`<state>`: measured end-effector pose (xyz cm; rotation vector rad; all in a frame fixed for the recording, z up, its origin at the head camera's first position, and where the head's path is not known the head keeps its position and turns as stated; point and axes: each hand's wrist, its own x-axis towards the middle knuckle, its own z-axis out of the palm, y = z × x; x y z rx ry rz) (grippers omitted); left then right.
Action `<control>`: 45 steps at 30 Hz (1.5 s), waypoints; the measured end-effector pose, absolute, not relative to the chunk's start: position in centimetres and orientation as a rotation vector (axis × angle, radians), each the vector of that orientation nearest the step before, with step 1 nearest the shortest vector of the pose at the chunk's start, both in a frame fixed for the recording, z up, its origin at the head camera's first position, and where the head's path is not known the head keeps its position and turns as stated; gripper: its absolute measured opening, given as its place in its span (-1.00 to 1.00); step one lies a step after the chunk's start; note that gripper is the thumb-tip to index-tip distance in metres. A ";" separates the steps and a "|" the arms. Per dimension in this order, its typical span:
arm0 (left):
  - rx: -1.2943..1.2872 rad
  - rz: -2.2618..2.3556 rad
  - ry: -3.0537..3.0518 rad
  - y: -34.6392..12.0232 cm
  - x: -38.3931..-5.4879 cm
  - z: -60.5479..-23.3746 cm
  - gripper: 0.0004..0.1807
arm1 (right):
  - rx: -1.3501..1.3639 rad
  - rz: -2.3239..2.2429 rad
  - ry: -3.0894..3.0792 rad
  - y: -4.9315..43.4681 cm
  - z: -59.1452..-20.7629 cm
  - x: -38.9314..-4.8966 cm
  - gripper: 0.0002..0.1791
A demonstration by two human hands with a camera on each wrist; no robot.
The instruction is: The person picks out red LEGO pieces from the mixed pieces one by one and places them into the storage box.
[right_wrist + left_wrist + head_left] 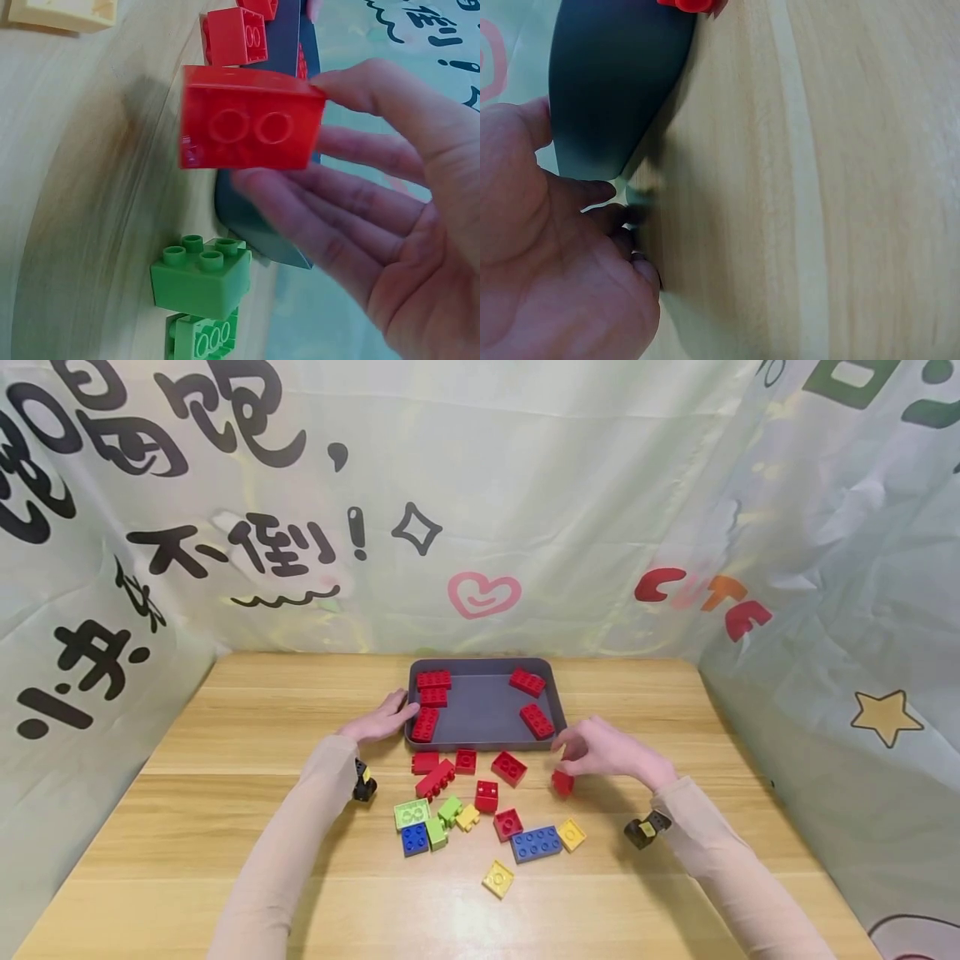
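Observation:
My right hand (606,750) pinches a red toy brick (251,120) between thumb and fingers, just off the tray's front right corner. In the right wrist view the brick's hollow side, with two round tubes, faces the camera. Flat along the left side of the dark grey tray (487,710) lies my left hand (380,718), its thumb touching the rim and its other fingers outside the wall. Inside the tray, several red bricks (426,724) lie along the left and right sides. More red bricks (510,769) are scattered in front of it.
Nearer me lie light green bricks (412,812), a blue brick (415,839), a longer blue brick (536,844) and yellow bricks (498,879). Two green bricks (201,277) show below the held brick in the right wrist view. A printed cloth (525,510) surrounds the wooden table (247,760).

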<state>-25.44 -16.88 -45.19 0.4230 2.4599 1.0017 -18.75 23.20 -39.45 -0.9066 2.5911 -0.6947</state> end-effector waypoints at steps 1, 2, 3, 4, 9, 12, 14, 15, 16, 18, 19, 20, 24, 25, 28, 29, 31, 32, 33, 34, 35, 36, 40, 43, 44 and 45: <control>0.421 1.001 2.459 -16.9 -25.4 -45.2 -0.22 | -0.918 -0.718 2.593 23.2 -39.5 -18.8 -0.65; 0.420 1.001 2.458 -16.9 -25.4 -45.1 -0.22 | -0.928 -0.737 2.598 23.2 -39.5 -18.9 -0.65; 0.417 1.001 2.457 -16.9 -25.4 -45.1 -0.22 | -0.933 -0.751 2.608 23.2 -39.5 -18.9 -0.64; 0.415 1.002 2.455 -16.8 -25.4 -45.0 -0.22 | -0.934 -0.770 2.612 23.2 -39.6 -19.0 -0.64; 0.416 0.997 2.457 -16.8 -25.3 -44.8 -0.22 | -0.906 -0.870 2.629 22.9 -39.6 -19.0 -0.64; 0.428 0.993 2.465 -16.9 -25.4 -44.8 -0.22 | -0.877 -0.924 2.656 22.7 -39.6 -19.1 -0.65; 0.431 0.995 2.465 -16.9 -25.4 -44.9 -0.22 | -0.865 -0.956 2.677 22.6 -39.5 -19.1 -0.66; 0.434 0.996 2.466 -17.0 -25.5 -44.9 -0.21 | -0.865 -0.972 2.686 22.4 -39.5 -19.2 -0.66; 0.432 0.996 2.465 -17.0 -25.5 -44.9 -0.21 | -0.869 -0.987 2.693 22.3 -39.4 -19.3 -0.67; 0.425 1.001 2.461 -17.0 -25.5 -44.9 -0.21 | -0.887 -1.016 2.704 22.0 -39.2 -19.5 -0.68; 0.422 1.004 2.459 -17.0 -25.5 -45.0 -0.21 | -0.897 -1.028 2.709 21.8 -39.1 -19.6 -0.69; 0.422 1.003 2.461 -17.0 -25.5 -45.0 -0.21 | -0.909 -1.039 2.717 21.6 -39.0 -19.8 -0.70; 0.409 1.007 2.459 -17.0 -25.4 -45.1 -0.22 | -0.916 -1.082 2.760 21.0 -38.9 -20.7 -0.70; 0.409 1.005 2.459 -17.0 -25.4 -45.1 -0.22 | -0.909 -1.095 2.771 20.8 -38.9 -21.0 -0.70; 0.405 1.004 2.455 -17.0 -25.5 -45.3 -0.20 | -0.879 -1.116 2.819 20.4 -38.9 -21.7 -0.69; 0.405 1.003 2.457 -17.0 -25.5 -45.3 -0.19 | -0.873 -1.122 2.835 20.2 -38.9 -21.9 -0.69; 0.404 1.005 2.455 -17.0 -25.5 -45.4 -0.18 | -0.859 -1.139 2.860 19.9 -39.0 -22.5 -0.70; 0.402 1.006 2.456 -17.0 -25.5 -45.4 -0.19 | -0.851 -1.141 2.874 19.7 -39.0 -22.8 -0.70; 0.404 1.005 2.458 -17.0 -25.5 -45.4 -0.19 | -0.845 -1.140 2.888 19.6 -39.1 -23.1 -0.71; 0.403 1.004 2.459 -17.1 -25.5 -45.4 -0.19 | -0.838 -1.137 2.899 19.4 -39.1 -23.4 -0.71; 0.401 1.006 2.456 -17.0 -25.5 -45.4 -0.20 | -0.835 -1.132 2.909 19.2 -39.2 -23.7 -0.72; 0.397 1.007 2.454 -17.0 -25.5 -45.4 -0.20 | -0.822 -1.118 2.921 19.1 -39.3 -24.0 -0.72; 0.395 0.999 2.459 -17.0 -25.6 -45.5 -0.20 | -0.790 -1.067 2.962 18.4 -39.9 -25.2 -0.72; 0.395 0.995 2.463 -17.0 -25.6 -45.5 -0.19 | -0.778 -1.033 2.980 17.9 -40.2 -25.9 -0.76; 0.399 0.991 2.466 -17.1 -25.6 -45.4 -0.20 | -0.778 -1.026 2.980 17.8 -40.3 -26.1 -0.77; 0.397 0.994 2.464 -17.0 -25.6 -45.4 -0.20 | -0.780 -1.016 2.978 17.6 -40.4 -26.3 -0.77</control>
